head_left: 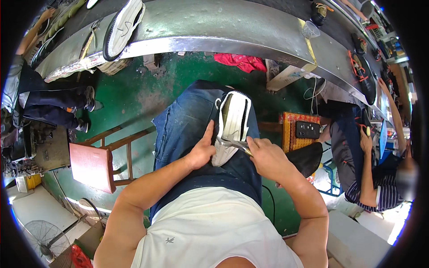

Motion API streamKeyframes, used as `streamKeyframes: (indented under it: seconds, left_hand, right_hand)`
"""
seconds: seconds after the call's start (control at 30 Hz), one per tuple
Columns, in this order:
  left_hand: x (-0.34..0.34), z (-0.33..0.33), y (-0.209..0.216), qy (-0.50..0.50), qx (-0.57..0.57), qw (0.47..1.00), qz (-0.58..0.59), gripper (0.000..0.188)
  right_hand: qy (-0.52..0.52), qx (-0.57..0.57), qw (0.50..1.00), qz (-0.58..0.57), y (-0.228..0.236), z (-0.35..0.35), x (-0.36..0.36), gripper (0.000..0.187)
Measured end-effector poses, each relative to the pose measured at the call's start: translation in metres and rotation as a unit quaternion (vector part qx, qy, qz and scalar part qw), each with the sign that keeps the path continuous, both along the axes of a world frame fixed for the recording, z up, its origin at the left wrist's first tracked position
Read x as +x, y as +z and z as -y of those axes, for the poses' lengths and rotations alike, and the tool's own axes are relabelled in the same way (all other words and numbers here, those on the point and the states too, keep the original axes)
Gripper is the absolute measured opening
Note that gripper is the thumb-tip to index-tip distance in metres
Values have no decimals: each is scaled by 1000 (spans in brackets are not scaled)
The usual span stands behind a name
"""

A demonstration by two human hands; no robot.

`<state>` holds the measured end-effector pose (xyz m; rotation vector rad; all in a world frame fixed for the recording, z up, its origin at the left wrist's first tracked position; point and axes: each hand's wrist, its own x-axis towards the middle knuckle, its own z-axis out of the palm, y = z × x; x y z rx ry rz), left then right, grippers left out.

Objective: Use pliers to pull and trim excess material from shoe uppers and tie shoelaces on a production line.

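A white shoe (pixel 232 117) lay on the lap (pixel 185 111), under metal pliers (pixel 236 143).
We judged the shoe light and fairly stiff, best held by its long side walls. We saw the right hand (pixel 268 156) closed round the pliers' handles; the left hand (pixel 202 153) was at the shoe's left edge, index finger extended, though we could not tell what its other fingers held.

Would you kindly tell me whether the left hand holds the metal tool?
No, the right hand grips the metal tool; the left hand lies beside the white shoe.
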<state>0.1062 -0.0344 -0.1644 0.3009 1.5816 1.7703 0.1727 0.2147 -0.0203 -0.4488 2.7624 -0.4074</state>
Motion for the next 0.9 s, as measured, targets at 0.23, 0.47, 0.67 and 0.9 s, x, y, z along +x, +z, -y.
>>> streamKeyframes:
  seconds: [0.23, 0.47, 0.67, 0.9]
  left_hand:
    - [-3, -39, -9, 253, -22, 966, 47, 60]
    - [-9, -37, 3, 213, -209, 937, -183, 53]
    - [-12, -31, 4, 175, -196, 920, -292, 52]
    - [-26, -22, 15, 73, -220, 885, -403, 54]
  right_hand:
    - [-46, -41, 998, 26, -33, 17, 11, 37]
    - [-7, 18, 988, -154, -24, -1, -23, 56]
    - [-24, 58, 991, -120, -36, -2, -52, 46]
    - [-136, -88, 985, -66, -82, -18, -30, 33]
